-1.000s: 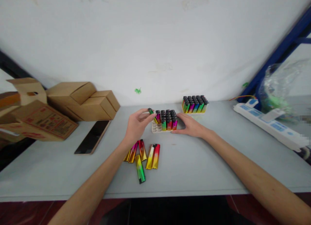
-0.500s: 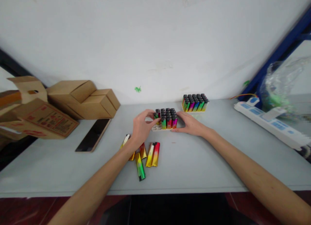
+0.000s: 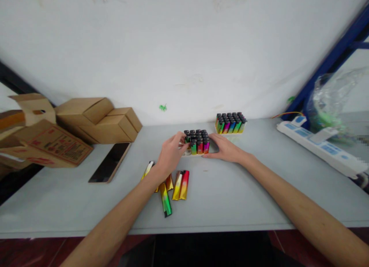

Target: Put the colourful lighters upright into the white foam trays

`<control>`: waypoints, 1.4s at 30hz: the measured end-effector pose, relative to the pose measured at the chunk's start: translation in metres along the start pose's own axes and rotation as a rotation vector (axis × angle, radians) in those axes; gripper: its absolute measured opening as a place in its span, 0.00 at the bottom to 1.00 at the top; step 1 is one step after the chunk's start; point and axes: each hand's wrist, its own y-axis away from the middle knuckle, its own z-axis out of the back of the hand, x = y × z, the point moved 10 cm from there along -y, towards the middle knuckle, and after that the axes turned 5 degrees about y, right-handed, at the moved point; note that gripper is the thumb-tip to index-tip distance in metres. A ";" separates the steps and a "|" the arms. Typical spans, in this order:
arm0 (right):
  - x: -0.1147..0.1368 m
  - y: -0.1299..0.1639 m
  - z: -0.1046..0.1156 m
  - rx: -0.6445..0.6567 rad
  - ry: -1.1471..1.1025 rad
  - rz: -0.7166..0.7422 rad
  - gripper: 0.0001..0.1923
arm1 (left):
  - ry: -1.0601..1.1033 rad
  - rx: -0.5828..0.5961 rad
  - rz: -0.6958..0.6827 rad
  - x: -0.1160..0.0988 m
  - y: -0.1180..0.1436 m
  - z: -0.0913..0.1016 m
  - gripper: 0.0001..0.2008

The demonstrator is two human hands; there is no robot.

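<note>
Nearest, loose lighters (image 3: pixel 173 186) lie flat on the grey table (image 3: pixel 230 197), just under the left wrist. Beyond them the left hand (image 3: pixel 170 155) pinches a lighter (image 3: pixel 187 139) at the near-left corner of the lighter tray (image 3: pixel 196 142); the right hand (image 3: pixel 226 148), fingers spread, rests against the tray's right side. Farther back stands a second full tray (image 3: pixel 230 123).

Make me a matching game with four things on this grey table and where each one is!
Things:
1. flat black phone
2. long white power strip
3. brown cardboard boxes
4. loose shiny rainbow lighters

Places:
A. far right of the grey table
B. lying beside the left wrist
C. stacked against the wall at the left
D. lying flat in front of the boxes

Pairs: 1-D, 2-A, 3-C, 4-B
</note>
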 end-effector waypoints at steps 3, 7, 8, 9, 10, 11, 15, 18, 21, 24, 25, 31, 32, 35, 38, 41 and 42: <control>0.000 0.000 0.000 -0.010 0.000 0.006 0.34 | -0.033 0.002 -0.047 -0.007 0.000 0.007 0.05; 0.000 0.001 0.001 -0.018 -0.001 0.010 0.34 | -0.088 -0.003 -0.100 -0.020 -0.005 0.031 0.08; 0.000 0.001 0.001 -0.016 -0.001 0.007 0.34 | -0.099 0.004 -0.093 -0.022 -0.007 0.039 0.08; 0.000 0.001 0.001 -0.013 -0.001 0.005 0.34 | -0.117 0.022 -0.078 -0.024 -0.008 0.045 0.08; 0.000 0.001 0.000 -0.009 0.000 0.002 0.35 | -0.142 0.073 -0.059 -0.026 -0.010 0.048 0.08; 0.000 0.001 0.000 -0.005 0.002 0.000 0.35 | -0.162 0.169 -0.032 -0.026 -0.009 0.046 0.11; -0.001 0.001 0.000 -0.009 -0.004 -0.007 0.37 | -0.218 0.577 0.064 -0.027 0.011 0.020 0.18; -0.003 0.002 0.001 -0.017 -0.013 -0.011 0.36 | -0.323 0.691 0.094 -0.027 0.026 0.005 0.19; -0.005 0.002 0.000 -0.015 -0.014 -0.009 0.37 | -0.414 0.721 0.104 -0.028 0.035 -0.004 0.21; -0.006 0.002 -0.002 -0.006 -0.001 -0.010 0.38 | -0.447 0.753 0.111 -0.025 0.041 -0.013 0.20; -0.006 0.002 -0.002 -0.003 0.003 -0.011 0.38 | -0.436 0.774 0.113 -0.024 0.044 -0.016 0.19; -0.002 0.002 0.000 -0.006 -0.010 -0.002 0.37 | -0.248 0.742 0.058 -0.022 0.044 -0.035 0.15; -0.001 0.002 0.000 -0.009 -0.014 0.001 0.36 | -0.206 0.723 0.058 -0.022 0.043 -0.036 0.14; 0.001 0.001 0.002 -0.021 -0.019 0.002 0.35 | -0.028 0.701 0.111 -0.025 0.038 -0.039 0.12; 0.000 0.001 0.001 -0.020 -0.016 -0.005 0.35 | 0.226 0.676 0.202 -0.032 0.033 -0.035 0.12; 0.000 0.001 0.000 -0.026 -0.020 0.006 0.35 | 0.558 0.567 0.287 -0.041 0.025 -0.027 0.13; 0.000 0.001 0.000 -0.028 -0.024 0.011 0.35 | 0.669 0.513 0.321 -0.041 0.022 -0.024 0.14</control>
